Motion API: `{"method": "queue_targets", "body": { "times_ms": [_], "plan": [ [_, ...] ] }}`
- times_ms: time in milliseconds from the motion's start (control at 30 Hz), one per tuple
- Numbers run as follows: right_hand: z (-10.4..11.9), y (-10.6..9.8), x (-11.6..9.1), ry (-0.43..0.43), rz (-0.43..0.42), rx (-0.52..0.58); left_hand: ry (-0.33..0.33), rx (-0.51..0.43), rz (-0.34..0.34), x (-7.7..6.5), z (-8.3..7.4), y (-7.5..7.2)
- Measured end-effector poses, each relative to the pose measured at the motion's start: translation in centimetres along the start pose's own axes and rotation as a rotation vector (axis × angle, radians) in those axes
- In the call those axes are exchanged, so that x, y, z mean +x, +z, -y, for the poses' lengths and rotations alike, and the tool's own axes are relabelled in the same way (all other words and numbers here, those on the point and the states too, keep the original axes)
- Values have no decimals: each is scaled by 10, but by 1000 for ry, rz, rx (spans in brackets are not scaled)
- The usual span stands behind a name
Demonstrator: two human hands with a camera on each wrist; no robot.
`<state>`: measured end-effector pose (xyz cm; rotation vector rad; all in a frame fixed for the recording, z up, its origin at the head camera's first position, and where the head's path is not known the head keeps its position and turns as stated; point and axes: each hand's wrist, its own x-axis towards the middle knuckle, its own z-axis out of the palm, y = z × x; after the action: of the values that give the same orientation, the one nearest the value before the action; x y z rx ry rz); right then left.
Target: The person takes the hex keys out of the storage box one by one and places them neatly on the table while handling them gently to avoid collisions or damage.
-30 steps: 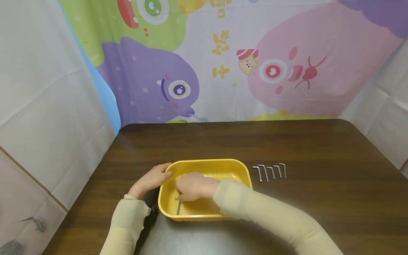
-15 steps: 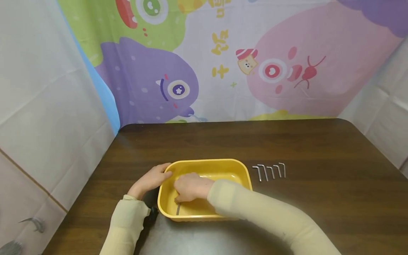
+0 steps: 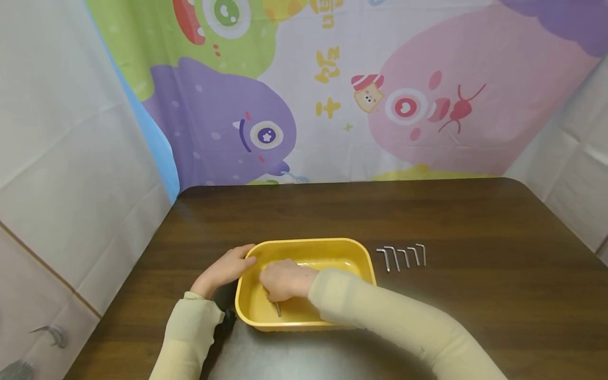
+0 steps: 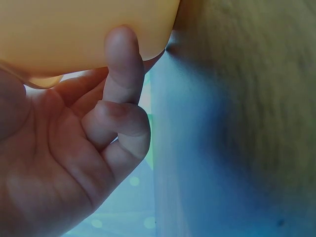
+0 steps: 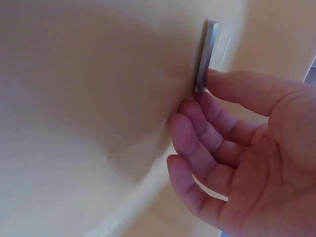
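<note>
In the head view a yellow plastic bin (image 3: 370, 270) stands on the table. My left hand (image 3: 225, 272) grips its left rim, thumb over the edge; in the left wrist view the fingers (image 4: 123, 64) press against the outer wall. Inside the bin, my right hand (image 3: 285, 279) pinches a metal hex key (image 3: 278, 309) near the floor. The right wrist view shows this hex key (image 5: 206, 57) at the thumb and index finger, part of it sticking out; the rest is hidden behind the fingers.
Several L-shaped hex keys (image 3: 398, 258) lie in a row on the dark wooden table (image 3: 475, 221), right of the bin. A printed cartoon curtain (image 3: 328, 142) hangs behind the table. A dark object (image 3: 228, 319) shows beside the left cuff.
The right hand has reached down to the hex key in the bin and taken hold of it. The key has shifted right and turned slightly. The left hand stays on the rim.
</note>
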<state>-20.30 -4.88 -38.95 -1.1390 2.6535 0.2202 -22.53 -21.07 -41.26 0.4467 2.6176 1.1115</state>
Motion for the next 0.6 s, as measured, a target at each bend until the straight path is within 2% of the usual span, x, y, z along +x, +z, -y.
{"method": "queue_targets", "body": {
  "times_ms": [367,600],
  "plan": [
    [0,-1,-2,-3,0,5,-14,-11,-3,0,-1,0],
    [0,-3,-4,-40,-16,-85,-18,-11,-3,0,-1,0]
  ]
}}
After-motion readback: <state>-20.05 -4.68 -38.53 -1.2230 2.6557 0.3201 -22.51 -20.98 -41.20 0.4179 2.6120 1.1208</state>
